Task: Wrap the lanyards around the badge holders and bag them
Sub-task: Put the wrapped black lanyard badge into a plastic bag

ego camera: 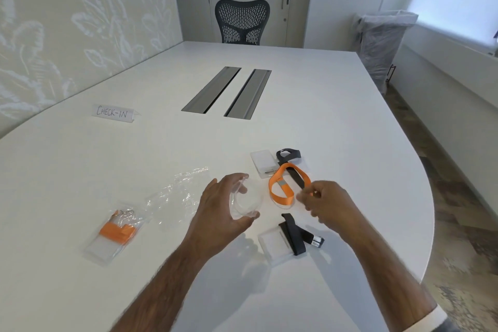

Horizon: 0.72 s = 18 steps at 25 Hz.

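Plastic at the near left: a bagged badge [116,234], orange strap wound flat, set aside as done, with crinkly spare bags [177,191] just right of it. I see the left hand [223,207] curled round a clear stiff badge holder [246,201], steadying it; the right hand [327,203] pinches the woven orange lanyard [283,196], likely to wind. Two black-strapped holders [272,244] wait right.

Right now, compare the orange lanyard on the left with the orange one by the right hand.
The left orange lanyard is wound round its badge holder; the right orange lanyard lies in an open loop. The left one sits inside a clear bag; the right one is unbagged. Both are orange straps.
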Available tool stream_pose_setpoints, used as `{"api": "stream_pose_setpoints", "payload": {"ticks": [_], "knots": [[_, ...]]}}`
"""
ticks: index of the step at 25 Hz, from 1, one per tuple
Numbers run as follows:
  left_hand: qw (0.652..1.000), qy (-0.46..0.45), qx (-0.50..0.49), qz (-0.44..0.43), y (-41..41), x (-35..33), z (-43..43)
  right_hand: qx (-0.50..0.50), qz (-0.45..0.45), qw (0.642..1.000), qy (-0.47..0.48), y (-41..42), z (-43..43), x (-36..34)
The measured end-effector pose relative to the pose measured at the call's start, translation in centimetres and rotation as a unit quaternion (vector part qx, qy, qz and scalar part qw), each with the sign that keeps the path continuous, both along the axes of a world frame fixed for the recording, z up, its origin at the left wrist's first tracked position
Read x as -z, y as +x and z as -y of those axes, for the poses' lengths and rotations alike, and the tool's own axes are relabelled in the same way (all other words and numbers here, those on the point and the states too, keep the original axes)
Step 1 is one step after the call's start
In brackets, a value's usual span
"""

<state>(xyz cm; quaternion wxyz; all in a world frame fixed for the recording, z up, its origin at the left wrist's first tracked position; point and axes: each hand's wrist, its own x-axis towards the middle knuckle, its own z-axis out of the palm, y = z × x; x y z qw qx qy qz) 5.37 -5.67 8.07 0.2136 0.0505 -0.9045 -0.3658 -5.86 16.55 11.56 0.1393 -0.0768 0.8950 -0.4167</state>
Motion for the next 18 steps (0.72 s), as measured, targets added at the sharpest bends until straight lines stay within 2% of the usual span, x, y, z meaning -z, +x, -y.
{"api": "stream_pose_setpoints", "payload": {"ticks": [2,6,8,12,18], "knots": [[1.0,0.003,0.001,-0.003,0.2,0.6,0.2,-0.062,0.013,0.99,0.125,-0.2,-1.4,1.3],[1.0,-0.01,0.005,0.013,0.0,1.2,0.2,-0.224,0.028,0.964,0.141,0.0,-1.4,2.6],[1.0,-0.018,0.007,0.017,-0.2,1.3,0.1,-0.271,0.006,0.945,0.184,-0.1,-1.0,2.6],[0.999,-0.023,0.01,0.025,-0.4,1.4,0.1,-0.291,-0.011,0.922,0.254,-0.1,0.3,2.8],[0.999,-0.027,-0.003,0.026,-0.1,1.2,0.6,-0.271,0.018,0.939,0.212,-0.2,1.1,3.4]]}}
